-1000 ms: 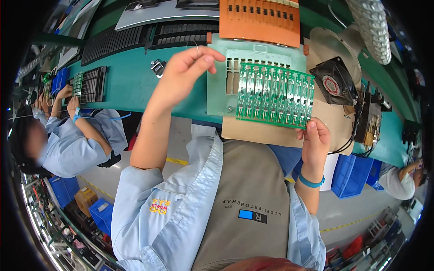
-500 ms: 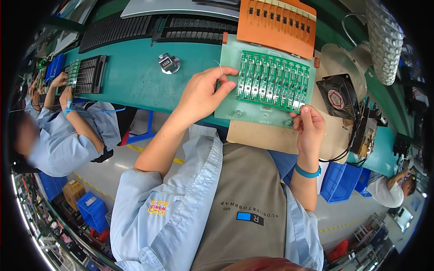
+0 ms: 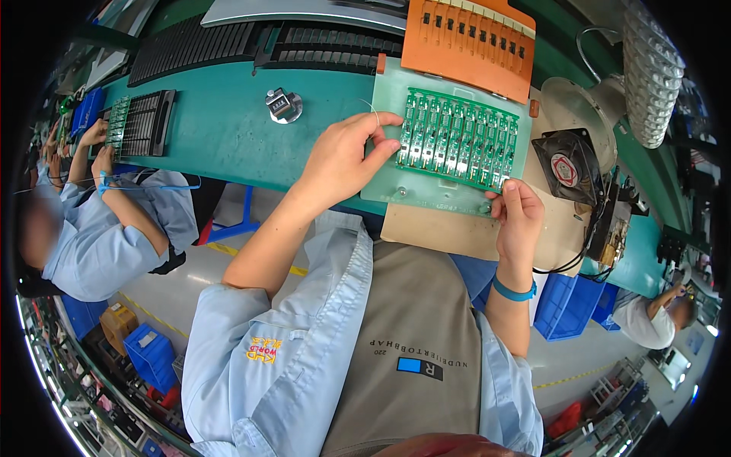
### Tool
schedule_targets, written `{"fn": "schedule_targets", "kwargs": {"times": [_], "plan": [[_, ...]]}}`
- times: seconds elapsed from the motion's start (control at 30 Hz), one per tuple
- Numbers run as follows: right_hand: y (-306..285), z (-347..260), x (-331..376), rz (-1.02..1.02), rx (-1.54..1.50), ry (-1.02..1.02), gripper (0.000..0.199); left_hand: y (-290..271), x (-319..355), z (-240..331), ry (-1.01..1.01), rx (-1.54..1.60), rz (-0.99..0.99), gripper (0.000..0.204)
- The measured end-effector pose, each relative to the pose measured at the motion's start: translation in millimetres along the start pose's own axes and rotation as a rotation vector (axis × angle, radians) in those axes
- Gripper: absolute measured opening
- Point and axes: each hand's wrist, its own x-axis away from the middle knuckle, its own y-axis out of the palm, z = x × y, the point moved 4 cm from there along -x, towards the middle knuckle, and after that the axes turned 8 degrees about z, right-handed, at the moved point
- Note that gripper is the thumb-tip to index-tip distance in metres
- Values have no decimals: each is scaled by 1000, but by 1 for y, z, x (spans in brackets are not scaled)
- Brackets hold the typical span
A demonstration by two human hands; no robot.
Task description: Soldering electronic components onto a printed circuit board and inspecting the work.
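A green circuit board panel (image 3: 458,139), divided into several narrow strips with small parts on them, is held between my hands over a pale green fixture plate (image 3: 426,194). My left hand (image 3: 352,156) pinches the panel's left edge between thumb and fingers. At its lower right corner, my right hand (image 3: 519,217) grips the panel with thumb and curled fingers; a blue band circles that wrist. Just beyond the plate an orange hinged cover (image 3: 466,46) stands raised, with a row of dark clips on it. Whether the panel touches the plate, I cannot tell.
A metal tally counter (image 3: 283,106) sits on the green bench (image 3: 221,114). Black slotted racks (image 3: 335,49) line the back. At right are a black fan (image 3: 567,165), cables and a ribbed duct (image 3: 652,76). A co-worker (image 3: 114,236) handles another board at far left.
The panel's right side has shifted slightly left and tilted a little, with my right hand moving along. My left hand keeps its hold almost unmoved.
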Motion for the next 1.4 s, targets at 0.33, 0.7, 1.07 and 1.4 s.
{"fn": "schedule_targets", "kwargs": {"times": [0.33,0.7,1.07,1.4], "plan": [[2,1,2,25,18,-39,19,2,1,2,104,-77,120,26],[1,-2,2,91,263,-143,17,6,2,2,107,-139,123,24],[9,-11,5,234,454,-346,12,9,2,3,120,-151,111,28],[6,-9,-1,208,632,-399,18,10,2,3,91,-169,80,30]]}}
